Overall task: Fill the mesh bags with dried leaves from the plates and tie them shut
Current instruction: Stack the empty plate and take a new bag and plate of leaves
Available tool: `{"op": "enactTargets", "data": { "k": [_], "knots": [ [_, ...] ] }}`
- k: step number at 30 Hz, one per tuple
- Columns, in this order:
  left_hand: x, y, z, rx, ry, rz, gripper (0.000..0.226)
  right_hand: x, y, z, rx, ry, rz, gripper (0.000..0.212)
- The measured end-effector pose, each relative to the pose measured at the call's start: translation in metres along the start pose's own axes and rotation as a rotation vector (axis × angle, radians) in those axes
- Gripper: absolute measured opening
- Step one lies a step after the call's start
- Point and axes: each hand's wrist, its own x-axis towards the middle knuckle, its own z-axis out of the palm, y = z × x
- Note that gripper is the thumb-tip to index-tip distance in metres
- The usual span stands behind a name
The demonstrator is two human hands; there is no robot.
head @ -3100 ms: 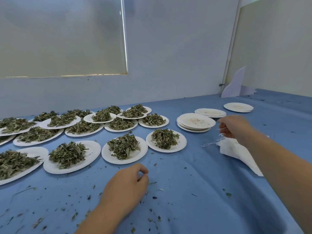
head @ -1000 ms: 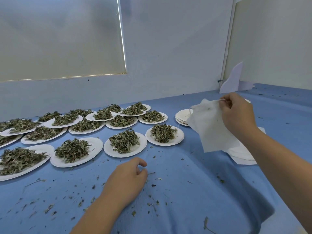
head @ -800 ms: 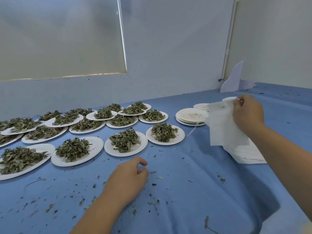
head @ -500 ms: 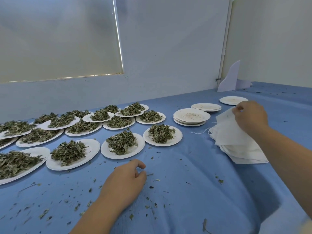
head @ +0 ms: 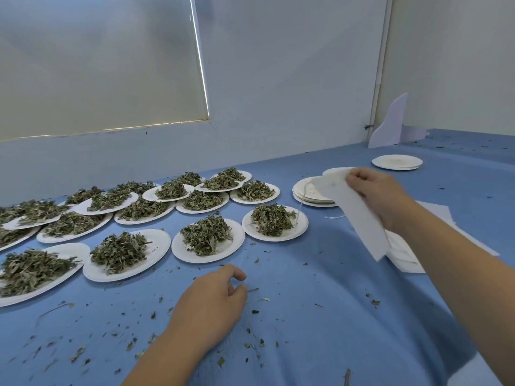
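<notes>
My right hand (head: 374,195) pinches the top edge of a white mesh bag (head: 354,213), which hangs lifted above the pile of flat white bags (head: 434,218) on the blue cloth; a thin string (head: 299,211) dangles from it. My left hand (head: 211,305) rests on the cloth with fingers loosely curled, holding nothing. Just beyond it stand paper plates of dried green leaves, the nearest ones being a middle plate (head: 207,240) and a right plate (head: 274,222).
Several more leaf-filled plates (head: 122,256) spread to the left. A stack of used plates (head: 312,192) and another plate (head: 397,162) sit at the back right. Leaf crumbs (head: 253,344) litter the blue cloth. A white wall runs close behind.
My right hand has lifted a single bag up off the pile again, holding it by the top edge. My left hand has stayed resting in place.
</notes>
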Motion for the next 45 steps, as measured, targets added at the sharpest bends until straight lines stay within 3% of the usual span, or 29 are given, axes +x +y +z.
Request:
{"op": "enactTargets", "data": {
  "k": [4,9,13,17,22,29,45],
  "knots": [
    [-0.001,0.001,-0.002,-0.033,0.003,-0.035,0.010,-0.011,0.023,0.021,-0.061,-0.254,0.109,0.014],
    [-0.001,0.006,-0.005,-0.081,0.121,-0.017,0.016,-0.018,0.044,0.029,0.026,-0.288,0.188,0.012],
    [0.010,0.009,-0.004,-0.380,0.188,-0.191,0.021,-0.019,0.044,0.024,0.066,-0.382,0.236,0.012],
    [0.032,0.024,-0.001,-0.788,0.075,-0.409,0.018,-0.023,0.045,0.023,0.076,-0.466,0.308,0.011],
    [0.074,0.039,0.006,-0.934,-0.155,-0.624,0.018,-0.021,0.043,0.021,0.204,-0.455,0.354,0.008],
    [0.112,0.041,0.024,-1.274,-0.113,-0.794,0.007,-0.023,0.044,0.017,0.245,-0.434,0.352,0.007],
    [0.134,0.052,0.038,-1.102,-0.050,-0.697,0.020,-0.021,0.044,0.016,0.198,-0.560,0.344,0.020]
  ]
}}
